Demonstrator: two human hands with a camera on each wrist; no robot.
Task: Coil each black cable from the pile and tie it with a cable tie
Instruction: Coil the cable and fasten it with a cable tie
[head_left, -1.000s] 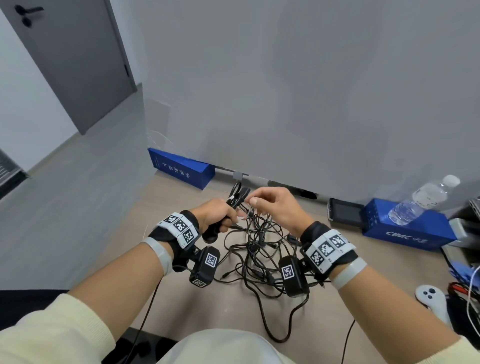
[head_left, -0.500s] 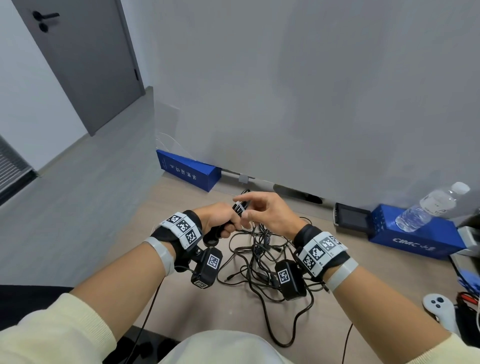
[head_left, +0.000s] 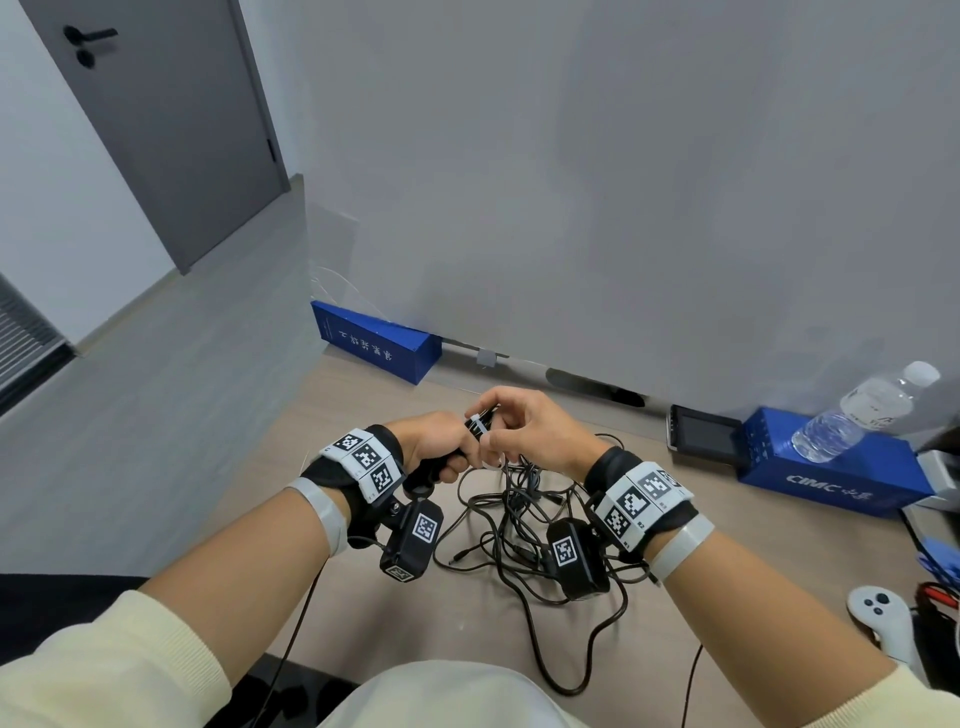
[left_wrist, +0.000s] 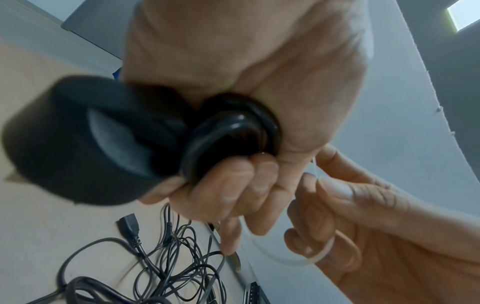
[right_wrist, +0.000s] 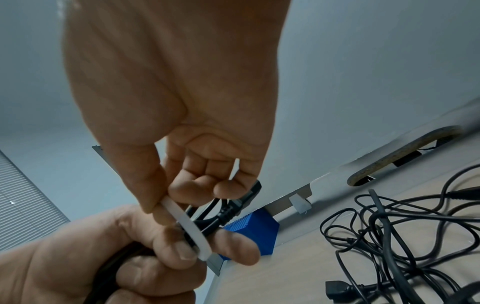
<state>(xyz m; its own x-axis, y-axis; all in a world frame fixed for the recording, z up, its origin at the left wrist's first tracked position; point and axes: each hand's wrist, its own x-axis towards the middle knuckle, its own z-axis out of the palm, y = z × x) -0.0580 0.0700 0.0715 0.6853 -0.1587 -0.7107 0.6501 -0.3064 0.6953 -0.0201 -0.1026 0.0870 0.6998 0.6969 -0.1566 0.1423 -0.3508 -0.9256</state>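
Note:
My left hand (head_left: 441, 447) grips a coiled black cable (left_wrist: 231, 131) in its fist above the table; the coil's loops show at the bottom of the fist in the left wrist view. A white cable tie (right_wrist: 188, 226) is laid across the coil (right_wrist: 215, 214), and my right hand (head_left: 524, 434) pinches it between thumb and fingers right beside the left. The tie's tail (left_wrist: 280, 259) curls under the right hand's fingers. The pile of loose black cables (head_left: 524, 525) lies tangled on the table just below both hands.
A blue box (head_left: 376, 340) stands at the wall behind the hands. At the right sit a small screen (head_left: 704, 434), a second blue box (head_left: 831, 467) with a water bottle (head_left: 867, 410) on it, and a white controller (head_left: 883, 618). A grey partition (head_left: 571, 182) closes the table's (head_left: 363, 613) far edge.
Both hands have stayed together above the pile. The right hand has shifted its fingers along the white tie on the coil, and the head view has tilted upward a little.

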